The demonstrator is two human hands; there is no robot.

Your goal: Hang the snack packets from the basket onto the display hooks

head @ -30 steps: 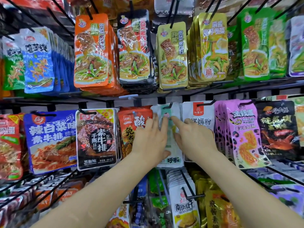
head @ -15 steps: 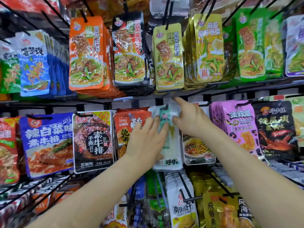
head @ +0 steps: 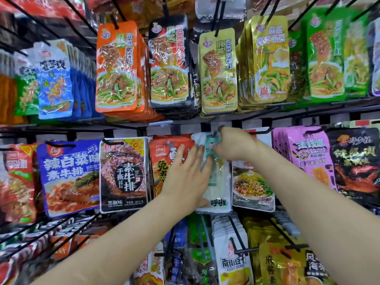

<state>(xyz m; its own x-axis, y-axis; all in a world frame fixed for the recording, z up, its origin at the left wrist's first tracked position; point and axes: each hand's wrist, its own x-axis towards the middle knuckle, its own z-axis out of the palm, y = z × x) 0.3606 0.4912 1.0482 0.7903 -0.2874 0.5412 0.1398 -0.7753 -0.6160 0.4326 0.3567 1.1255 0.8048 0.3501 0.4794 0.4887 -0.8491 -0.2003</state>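
Two hands work on one white packet (head: 219,182) in the middle row. The right hand (head: 236,145) pinches its top edge with curled fingers. The left hand (head: 185,177) lies flat, fingers straight, against its left side. Just left of it hangs one red packet (head: 162,161), then one black packet (head: 123,175). Just right hangs one noodle packet (head: 253,186).

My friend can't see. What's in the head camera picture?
A person's right hand pinches the top of a white-and-teal snack packet on a store rack, while the left hand lies flat against it. Colourful snack packets hang all around.
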